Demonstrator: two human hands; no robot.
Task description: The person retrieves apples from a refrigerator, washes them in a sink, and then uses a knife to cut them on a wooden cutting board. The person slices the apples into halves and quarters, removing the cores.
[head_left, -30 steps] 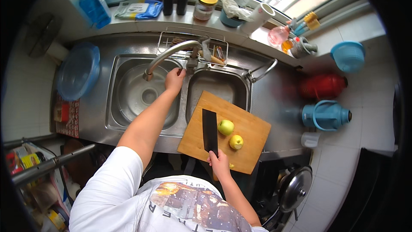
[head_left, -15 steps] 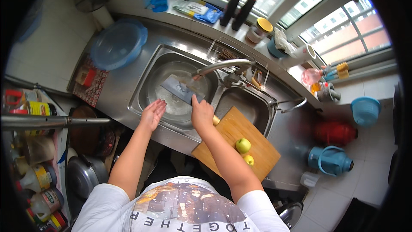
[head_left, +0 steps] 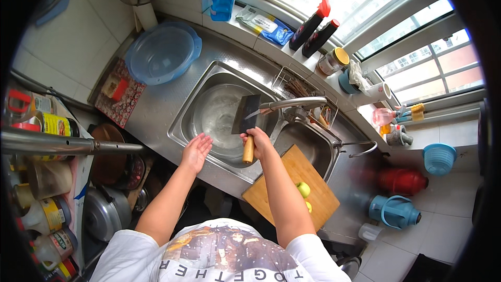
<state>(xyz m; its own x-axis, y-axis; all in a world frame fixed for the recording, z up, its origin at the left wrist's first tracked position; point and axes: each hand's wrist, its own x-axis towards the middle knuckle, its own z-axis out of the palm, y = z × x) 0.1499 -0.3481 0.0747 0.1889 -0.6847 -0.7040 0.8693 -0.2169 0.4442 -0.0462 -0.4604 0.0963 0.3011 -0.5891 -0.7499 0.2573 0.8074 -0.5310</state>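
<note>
My right hand (head_left: 258, 143) grips a cleaver (head_left: 245, 115) by its wooden handle, and the broad grey blade lies under the end of the metal faucet (head_left: 297, 103). Water from the spout seems to meet the blade. Over the near edge of the larger sink basin (head_left: 180, 125), my left hand (head_left: 197, 152) is open, palm up, holding nothing. Below the blade, a round clear bowl (head_left: 206, 117) with water sits in that basin. A wooden cutting board (head_left: 282, 177) bears a green apple (head_left: 302, 189) and another yellow-green fruit (head_left: 309, 207), partly hidden by my right forearm.
A blue plastic basin (head_left: 163, 52) stands on the counter's left. Spray bottles (head_left: 313, 26) and a yellow-lidded jar (head_left: 333, 61) line the windowsill. The smaller sink basin (head_left: 300, 141) is behind the board. A blue thermos (head_left: 394, 211) and a red one (head_left: 402, 181) stand at right.
The cleaver has turned, its blade now more upright and its handle in plain view. My right hand has shifted its grip along the handle. The whole view has moved slightly.
</note>
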